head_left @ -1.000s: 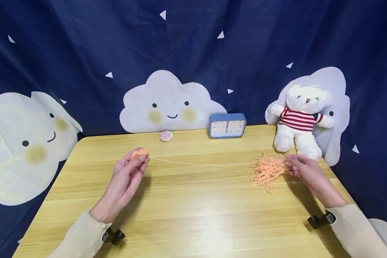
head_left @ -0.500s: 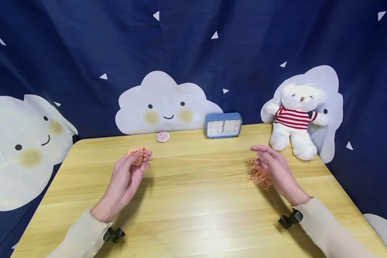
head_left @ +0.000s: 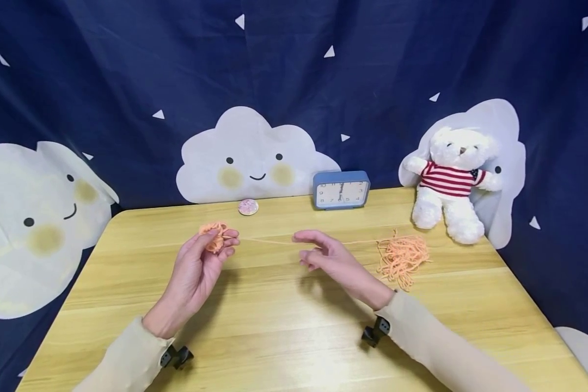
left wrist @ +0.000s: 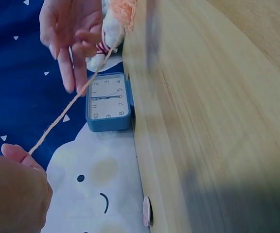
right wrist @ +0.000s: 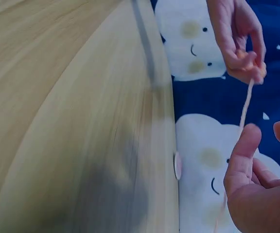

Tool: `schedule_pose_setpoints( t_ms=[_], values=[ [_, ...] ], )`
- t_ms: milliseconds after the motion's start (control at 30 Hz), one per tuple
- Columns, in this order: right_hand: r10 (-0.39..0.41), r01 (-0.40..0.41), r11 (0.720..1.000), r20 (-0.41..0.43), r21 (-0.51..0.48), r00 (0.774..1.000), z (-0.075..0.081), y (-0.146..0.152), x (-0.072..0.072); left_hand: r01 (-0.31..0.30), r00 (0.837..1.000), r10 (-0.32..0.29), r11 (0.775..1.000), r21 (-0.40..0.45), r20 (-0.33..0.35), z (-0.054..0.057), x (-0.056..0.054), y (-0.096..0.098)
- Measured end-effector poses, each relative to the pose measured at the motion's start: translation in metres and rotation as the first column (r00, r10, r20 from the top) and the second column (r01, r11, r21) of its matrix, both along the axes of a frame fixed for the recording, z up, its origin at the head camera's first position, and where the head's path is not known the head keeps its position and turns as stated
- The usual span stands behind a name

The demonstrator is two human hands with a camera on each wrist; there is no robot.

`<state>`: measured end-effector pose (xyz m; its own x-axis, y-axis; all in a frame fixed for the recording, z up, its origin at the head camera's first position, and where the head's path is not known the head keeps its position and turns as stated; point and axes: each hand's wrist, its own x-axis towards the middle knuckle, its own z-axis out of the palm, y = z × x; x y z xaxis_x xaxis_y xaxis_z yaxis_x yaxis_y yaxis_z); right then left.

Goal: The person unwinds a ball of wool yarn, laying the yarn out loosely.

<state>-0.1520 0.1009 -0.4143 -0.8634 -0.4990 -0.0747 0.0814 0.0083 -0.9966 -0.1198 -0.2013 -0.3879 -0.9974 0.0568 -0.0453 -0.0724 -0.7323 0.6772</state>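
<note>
My left hand point(head_left: 193, 280) holds a small wound bundle of orange yarn point(head_left: 216, 239) between thumb and fingers, raised over the table's left half. One strand point(head_left: 269, 241) runs from it rightward to a loose heap of orange yarn point(head_left: 404, 258) on the table. My right hand point(head_left: 338, 264) is beside that strand, between bundle and heap. In the right wrist view its thumb and fingers point(right wrist: 243, 150) stand apart, and the strand passes behind them. From the left wrist, the right hand point(left wrist: 74, 34) shows loosely extended fingers, with the strand crossing near their tips.
On the wooden table point(head_left: 284, 337) a blue clock point(head_left: 341, 190) stands at the back edge, with a round pink-patterned disc point(head_left: 248, 207) to its left. A white teddy bear point(head_left: 451, 182) in a striped shirt sits at the back right. A dark blue cloud-print curtain point(head_left: 284, 65) hangs behind.
My right hand has left the yarn heap and moved left along the strand toward the left hand. The left hand still holds the bundle, its fingers slightly more spread. The heap stays on the right.
</note>
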Motion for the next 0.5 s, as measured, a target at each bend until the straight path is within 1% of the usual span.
schedule_pose_setpoints(
  t_ms=[67, 133, 267, 367, 500],
  values=[
    [0.006, -0.006, 1.000, -0.002, 0.005, 1.000, -0.001, -0.009, -0.001, 0.006, 1.000, -0.006, 1.000, -0.020, 0.007, 0.000, 0.000, 0.001],
    [0.014, -0.014, 1.000, 0.000, 0.015, 1.000, -0.001, -0.015, -0.002, 0.012, 1.000, -0.012, 1.000, -0.022, 0.010, 0.000, -0.001, 0.001],
    [0.012, -0.012, 0.999, 0.000, 0.039, 1.000, -0.004, -0.019, -0.004, 0.028, 1.000, -0.028, 1.000, 0.005, 0.004, 0.000, -0.001, 0.001],
    [-0.017, 0.018, 0.997, -0.024, 0.075, 1.000, -0.005, -0.013, -0.004, 0.028, 1.000, -0.028, 0.999, 0.026, 0.001, -0.001, -0.001, 0.000],
    [-0.085, 0.090, 0.990, -0.055, 0.107, 0.995, -0.002, 0.001, -0.002, 0.011, 1.000, -0.010, 1.000, -0.019, 0.005, -0.002, 0.001, -0.003]
  ],
)
